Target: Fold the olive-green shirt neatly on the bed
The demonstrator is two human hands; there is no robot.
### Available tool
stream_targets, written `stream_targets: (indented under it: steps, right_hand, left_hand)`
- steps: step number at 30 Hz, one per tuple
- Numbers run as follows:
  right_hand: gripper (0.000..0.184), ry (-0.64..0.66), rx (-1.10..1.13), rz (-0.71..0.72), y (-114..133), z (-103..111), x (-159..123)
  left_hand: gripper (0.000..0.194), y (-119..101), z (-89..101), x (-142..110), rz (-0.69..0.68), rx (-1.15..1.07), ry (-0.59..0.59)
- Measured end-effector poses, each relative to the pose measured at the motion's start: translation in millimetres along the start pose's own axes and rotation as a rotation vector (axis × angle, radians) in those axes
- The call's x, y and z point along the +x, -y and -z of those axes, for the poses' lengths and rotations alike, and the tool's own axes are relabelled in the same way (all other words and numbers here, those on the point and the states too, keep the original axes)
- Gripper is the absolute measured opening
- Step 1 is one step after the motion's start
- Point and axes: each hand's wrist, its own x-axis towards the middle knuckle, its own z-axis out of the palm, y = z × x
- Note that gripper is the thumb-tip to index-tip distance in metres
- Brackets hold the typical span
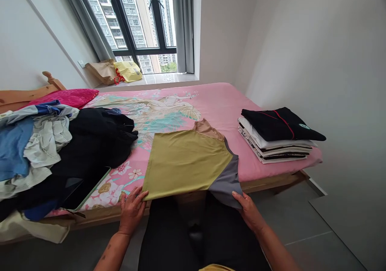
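- The left hand (132, 210) rests on the near left corner of an olive shirt (187, 162), fingers spread flat and pressing on the cloth rather than gripping it.
- The right hand (247, 210) pinches the shirt's grey sleeve (226, 180) at its lower edge, fingers closed on the fabric.
- The shirt lies flat at the near edge of the bed (211, 102), on a pink flowered sheet.
- A heap of loose clothes (60, 150) lies to the left, with a tablet (81, 190) at its near edge.
- A stack of folded clothes (277, 136) sits at the bed's right corner.
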Motion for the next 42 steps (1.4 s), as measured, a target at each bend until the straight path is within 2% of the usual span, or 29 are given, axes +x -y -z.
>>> stream_targets:
  steps: [5, 8, 12, 14, 18, 21, 24, 26, 30, 33, 35, 37, 39, 42]
  right_hand:
    - [0.042, 0.03, -0.141, 0.022, 18, 3, -2]
    - [0.044, 0.052, -0.271, 0.012, 31, 7, 1]
    - [0.043, 0.08, -0.476, -0.038, 61, 6, 25]
    - [0.042, 0.074, -0.558, -0.036, 84, -1, 49]
    - [0.039, 0.047, -0.633, 0.056, 137, -25, 115]
    - [0.038, -0.097, -0.52, 0.135, 160, -30, 161]
    - [0.041, -0.256, -0.533, 0.174, 153, -15, 183]
    - [0.042, -0.269, -0.617, 0.15, 137, 2, 181]
    - [0.037, -0.171, -0.692, 0.087, 105, 32, 164]
    - [0.041, -0.096, -0.711, 0.05, 95, 41, 159]
    - [0.038, -0.04, -0.796, 0.107, 93, 42, 162]
    - [0.025, 0.005, -0.916, 0.21, 93, 41, 166]
    - [0.014, 0.029, -0.958, 0.254, 90, 42, 169]
    - [0.02, 0.073, -0.823, 0.161, 83, 45, 170]
  left_hand:
    - [0.034, 6, 4.0, 8, -0.03, -0.027, 0.026]
    - [0.036, 12, 8.3, 17, -0.1, -0.11, 0.034]
    - [0.021, 17, 12.8, 39, -0.134, -0.263, 0.088]
    - [0.016, 18, 13.7, 57, -0.053, -0.326, 0.114]
    - [0.029, 15, 11.1, 104, 0.238, -0.397, 0.136]
    - [0.038, 15, 3.4, 135, 0.421, -0.443, 0.242]
    - [0.044, 19, -5.7, 149, 0.507, -0.444, 0.333]
    - [0.048, 22, -9.3, 150, 0.529, -0.454, 0.377]
    - [0.051, 30, -10.2, 146, 0.556, -0.5, 0.44]
    - [0.051, 31, -9.9, 143, 0.569, -0.475, 0.496]
    - [0.051, 29, -9.2, 143, 0.566, -0.465, 0.519]
    - [0.05, 25, -7.5, 142, 0.562, -0.441, 0.496]
    - [0.047, 21, -5.0, 141, 0.555, -0.393, 0.44]
    - [0.043, 19, -2.3, 138, 0.524, -0.312, 0.4]
